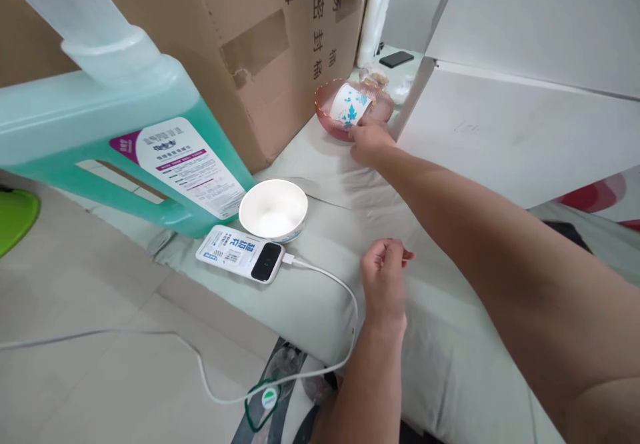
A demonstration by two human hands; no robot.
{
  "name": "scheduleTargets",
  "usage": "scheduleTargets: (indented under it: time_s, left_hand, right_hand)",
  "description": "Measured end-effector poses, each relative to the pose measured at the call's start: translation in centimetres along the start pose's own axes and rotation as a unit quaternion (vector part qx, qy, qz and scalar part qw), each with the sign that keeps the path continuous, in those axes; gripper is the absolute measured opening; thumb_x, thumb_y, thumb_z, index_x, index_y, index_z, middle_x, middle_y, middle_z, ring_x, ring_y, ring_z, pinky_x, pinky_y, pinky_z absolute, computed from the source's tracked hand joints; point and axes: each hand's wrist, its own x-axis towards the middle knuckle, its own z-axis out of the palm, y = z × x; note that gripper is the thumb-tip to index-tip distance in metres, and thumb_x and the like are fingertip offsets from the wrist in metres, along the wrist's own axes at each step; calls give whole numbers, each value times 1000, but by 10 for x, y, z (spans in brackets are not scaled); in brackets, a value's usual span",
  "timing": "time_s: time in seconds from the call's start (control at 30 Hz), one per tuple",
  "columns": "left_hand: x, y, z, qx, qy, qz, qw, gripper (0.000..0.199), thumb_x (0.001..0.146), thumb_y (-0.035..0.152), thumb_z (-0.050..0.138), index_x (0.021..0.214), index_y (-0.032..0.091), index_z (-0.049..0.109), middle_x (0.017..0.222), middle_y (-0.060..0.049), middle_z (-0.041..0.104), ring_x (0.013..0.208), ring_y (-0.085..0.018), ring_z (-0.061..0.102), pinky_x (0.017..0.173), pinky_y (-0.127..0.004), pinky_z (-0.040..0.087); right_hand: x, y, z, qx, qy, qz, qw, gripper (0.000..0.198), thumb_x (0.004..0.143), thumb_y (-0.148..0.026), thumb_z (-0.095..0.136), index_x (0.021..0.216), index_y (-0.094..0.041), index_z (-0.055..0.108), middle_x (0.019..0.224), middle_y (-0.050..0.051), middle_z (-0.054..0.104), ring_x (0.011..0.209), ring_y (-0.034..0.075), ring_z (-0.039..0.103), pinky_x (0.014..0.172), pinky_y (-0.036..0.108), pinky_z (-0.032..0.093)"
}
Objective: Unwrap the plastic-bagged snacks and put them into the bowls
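My right hand (373, 143) reaches far forward, its fingers closed at the lower edge of a white paper bowl (350, 105) with blue leaf print. That paper bowl lies tipped on its side in a pink translucent glass bowl (330, 123) with a wavy rim. Part of the grip is hidden behind my fingers. Nearer to me, my left hand (385, 274) is curled into a loose fist above the pale cloth, with nothing visible in it. Left of it, a second white paper bowl (273, 211) stands upright beside a white power bank (240, 252) with a cable plugged in.
A big jug of green liquid (200, 157) stands at left before a cardboard box (260, 44). White panels (520, 124) flank the right side. Behind the glass bowl lie a dark phone (397, 59) and a clear wrapper. The white cable (330, 275) loops past my left wrist.
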Motion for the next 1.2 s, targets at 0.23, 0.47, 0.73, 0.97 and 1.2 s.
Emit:
scheduleTargets:
  time_s: [0.23, 0.47, 0.73, 0.97, 1.2]
  left_hand:
    - [11, -2, -7, -6, -2, 41, 999, 23, 79, 30, 57, 61, 18, 51, 64, 1, 53, 68, -13, 51, 71, -28, 40]
    - [12, 2, -17, 46, 117, 157, 980, 13, 82, 30, 61, 85, 22, 52, 83, 1, 48, 76, -13, 47, 71, -27, 40]
    - [11, 4, -21, 49, 153, 183, 970, 30, 79, 30, 63, 106, 24, 50, 119, -8, 47, 114, -22, 48, 91, -35, 44]
    - [7, 3, -17, 29, 133, 199, 971, 29, 79, 29, 63, 105, 24, 50, 110, -5, 49, 98, -17, 51, 82, -28, 45]
    - [-3, -8, -7, 26, 77, 216, 973, 20, 77, 29, 64, 87, 23, 48, 82, 2, 44, 74, -11, 46, 72, -24, 40]
  right_hand:
    - [-55, -23, -10, -40, -33, -84, 995, 27, 85, -11, 51, 104, -17, 70, 125, 14, 63, 109, 29, 62, 86, 39, 48]
    - [-132, -31, -21, -20, -28, -213, 976, 20, 87, -13, 49, 93, -17, 68, 102, 11, 66, 83, 22, 57, 69, 34, 35]
    - [-193, -23, -25, 23, 13, -260, 965, 16, 90, -15, 50, 88, -18, 66, 96, 9, 66, 81, 19, 58, 73, 34, 42]
    - [-232, -29, -52, 65, 17, -210, 975, 21, 89, -15, 50, 92, -25, 68, 125, 10, 68, 111, 27, 65, 93, 47, 49]
    - [-344, -19, -83, 186, 118, -82, 972, 30, 82, -10, 59, 101, -33, 61, 96, 7, 71, 89, 26, 71, 77, 45, 57]
